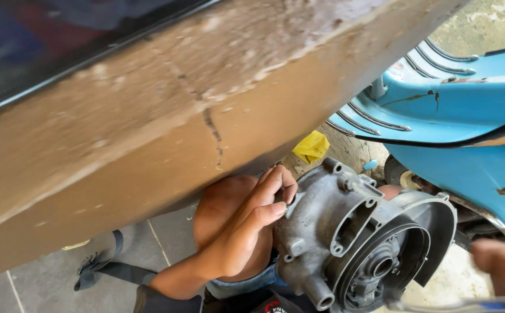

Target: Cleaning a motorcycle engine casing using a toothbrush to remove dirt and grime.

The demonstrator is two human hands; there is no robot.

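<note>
Left hand (246, 226) grips the rear edge of a grey engine casing (345, 232), fingers curled on it; casing rests against the knee (223, 200), under a brown panel (148, 127). Right hand (504, 266) blurred, closed on a tool handle (467, 304). Blue scooter body (467, 116) just right of the casing.

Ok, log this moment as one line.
left hand: grips engine casing | right hand: blurred, holds tool | blue scooter beside
</note>
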